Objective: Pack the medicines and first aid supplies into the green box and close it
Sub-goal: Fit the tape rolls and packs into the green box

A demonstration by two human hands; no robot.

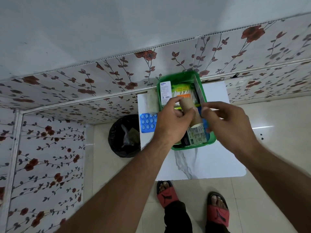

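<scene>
The green box (180,76) stands open on a small white table (202,162), against the flowered wall. Inside lie a white medicine carton (165,92), a pack of cotton swabs (182,91), a printed carton (196,136) at the near end and a grey flat piece (197,89) leaning along the right wall. My left hand (171,121) holds a brown roll of bandage tape (189,110) over the box. My right hand (225,121) hovers at the box's right side, fingers pinched near the roll's end; what it grips is blurred. A blue blister strip (148,121) lies left of the box.
A whitish gauze pad (152,102) lies on the table at the box's far left. A black-lined waste bin (125,135) stands on the floor left of the table. My feet in red sandals (167,194) are under the table's near edge.
</scene>
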